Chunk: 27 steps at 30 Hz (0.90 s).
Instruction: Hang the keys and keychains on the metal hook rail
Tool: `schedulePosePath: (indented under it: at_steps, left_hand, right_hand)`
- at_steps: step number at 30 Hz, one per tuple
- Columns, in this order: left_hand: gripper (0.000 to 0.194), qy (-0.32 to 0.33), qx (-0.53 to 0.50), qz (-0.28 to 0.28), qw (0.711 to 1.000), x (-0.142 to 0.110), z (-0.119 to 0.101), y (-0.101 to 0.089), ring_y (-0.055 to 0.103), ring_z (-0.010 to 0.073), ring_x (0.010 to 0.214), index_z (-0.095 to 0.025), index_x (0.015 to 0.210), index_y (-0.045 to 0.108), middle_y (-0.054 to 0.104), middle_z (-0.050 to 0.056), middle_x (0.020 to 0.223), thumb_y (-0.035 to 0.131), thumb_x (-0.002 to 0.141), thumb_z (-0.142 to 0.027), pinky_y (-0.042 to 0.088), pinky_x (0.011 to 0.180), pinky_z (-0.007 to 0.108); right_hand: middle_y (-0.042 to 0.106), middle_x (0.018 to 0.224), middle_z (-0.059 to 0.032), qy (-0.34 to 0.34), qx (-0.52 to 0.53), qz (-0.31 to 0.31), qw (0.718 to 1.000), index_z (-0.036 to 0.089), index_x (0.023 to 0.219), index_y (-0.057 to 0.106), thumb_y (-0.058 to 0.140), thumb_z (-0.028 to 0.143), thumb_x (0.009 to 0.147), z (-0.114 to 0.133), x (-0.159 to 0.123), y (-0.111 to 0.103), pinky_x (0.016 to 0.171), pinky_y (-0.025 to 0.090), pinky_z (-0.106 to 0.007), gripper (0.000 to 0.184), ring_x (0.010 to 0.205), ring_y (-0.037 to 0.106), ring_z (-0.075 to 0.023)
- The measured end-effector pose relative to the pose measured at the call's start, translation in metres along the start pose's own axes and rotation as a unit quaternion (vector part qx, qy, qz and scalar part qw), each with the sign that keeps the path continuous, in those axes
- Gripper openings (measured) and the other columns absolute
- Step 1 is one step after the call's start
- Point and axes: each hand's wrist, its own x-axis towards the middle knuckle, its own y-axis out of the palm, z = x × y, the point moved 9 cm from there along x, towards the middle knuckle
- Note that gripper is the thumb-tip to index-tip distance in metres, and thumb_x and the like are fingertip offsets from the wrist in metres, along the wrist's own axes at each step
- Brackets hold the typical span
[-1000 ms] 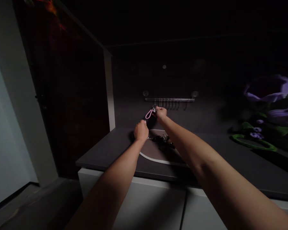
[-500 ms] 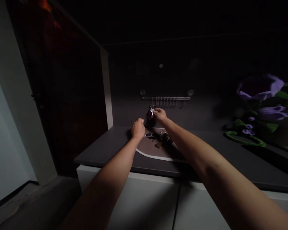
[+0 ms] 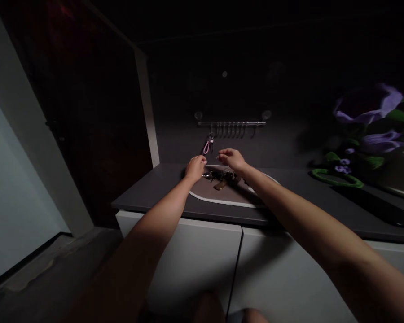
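The person's left hand (image 3: pixel 195 168) is loosely curled, its fingertips just beside the lower end of a pink loop strap (image 3: pixel 206 147). It rests low over the left edge of a rounded tray (image 3: pixel 222 202) with a white rim. Whether those fingers pinch anything small cannot be told in this dim light. The right hand (image 3: pixel 231 159) is half open, its fingers stretched toward the left and holding nothing, just above the tray.

The strap belongs to a dark key fob (image 3: pixel 210 146), which hangs from the leftmost hook of a metal hook rail (image 3: pixel 231 123) fixed to the wall and is touched by neither hand. Inside the tray lies a tangled bunch of keys (image 3: pixel 220 176), with silver metal at its left end and a brass-coloured key (image 3: pixel 219 185) pointing down toward the rim. A few dark pieces sit at the right end of the bunch, too shadowed to identify.

The tray lies on a dark grey desk (image 3: pixel 148 193) above white cabinet doors (image 3: pixel 191 260). Farther right, a purple flower decoration (image 3: pixel 366 105) and a green loop (image 3: pixel 336 179) show on the wall and desk.
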Motion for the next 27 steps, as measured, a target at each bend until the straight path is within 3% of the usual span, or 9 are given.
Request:
schedulePosePath:
  at_steps: [4,10,20,27]
  left_hand:
    - [0.016,0.027,0.031,0.044,0.998,-0.002,-0.005,0.013,0.054,0.0161,0.09,-0.02,0.089,0.064,0.062,0.005,0.091,0.05,0.081,-0.021,0.04,0.08,0.027]
    - [0.017,0.064,0.09,0.105,0.988,-0.003,-0.01,0.032,0.053,0.0182,0.095,-0.022,0.089,0.067,0.062,0.006,0.094,0.053,0.08,-0.027,0.039,0.084,0.03]
    - [0.021,0.067,0.174,0.159,0.97,-0.006,-0.011,0.047,0.052,0.0197,0.099,-0.023,0.093,0.067,0.063,0.006,0.099,0.05,0.082,-0.028,0.037,0.083,0.031]
    - [0.021,0.078,0.183,0.133,0.971,-0.006,-0.015,0.037,0.051,0.0207,0.096,-0.021,0.092,0.065,0.062,0.007,0.096,0.046,0.084,-0.025,0.037,0.081,0.032]
  right_hand:
    - [0.066,0.078,-0.0055,-0.099,-0.168,-0.006,0.981,0.016,0.081,0.063,0.058,0.014,0.072,0.002,-0.015,-0.006,0.076,0.045,-0.031,0.011,0.073,0.059,-0.0147]
    - [0.068,0.088,-0.0087,-0.151,-0.392,0.05,0.906,0.018,0.086,0.068,0.055,0.016,0.075,-0.008,-0.026,0.005,0.077,0.042,-0.031,0.016,0.081,0.06,-0.0202]
    - [0.069,0.092,-0.009,-0.126,-0.5,0.102,0.851,0.016,0.091,0.069,0.051,0.019,0.078,-0.019,-0.024,0.019,0.073,0.041,-0.024,0.022,0.085,0.061,-0.0191]
    - [0.068,0.093,-0.0091,-0.126,-0.525,0.115,0.834,0.016,0.094,0.069,0.052,0.021,0.078,-0.02,-0.023,0.021,0.075,0.04,-0.023,0.024,0.089,0.061,-0.0185]
